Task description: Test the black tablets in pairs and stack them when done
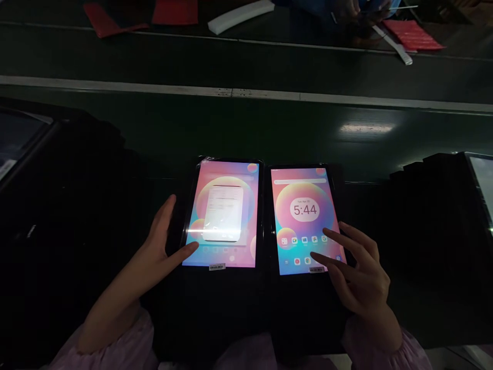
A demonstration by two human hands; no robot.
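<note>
Two lit tablets lie side by side on the dark work surface. On the left tablet (227, 216) a pale window floats over a pink and blue wallpaper, and a small barcode label (217, 266) sits at its lower edge. The right tablet (304, 221) displays a home screen with app icons and the clock 5:44. My left hand (162, 252) is beside the left tablet, thumb over its lower left corner, the other fingers raised at its side. Spread fingers of my right hand (358, 272) hover over or touch the right tablet's lower right part; contact is unclear.
Dark stacks flank me, with a tablet (19, 139) on the left one and another screen (483, 180) at the right edge. Beyond a pale rail (269, 95) lie red sheets (175, 11), a white foam strip (241, 15) and red packaging (414, 35). A co-worker's hands (348, 9) show at the top.
</note>
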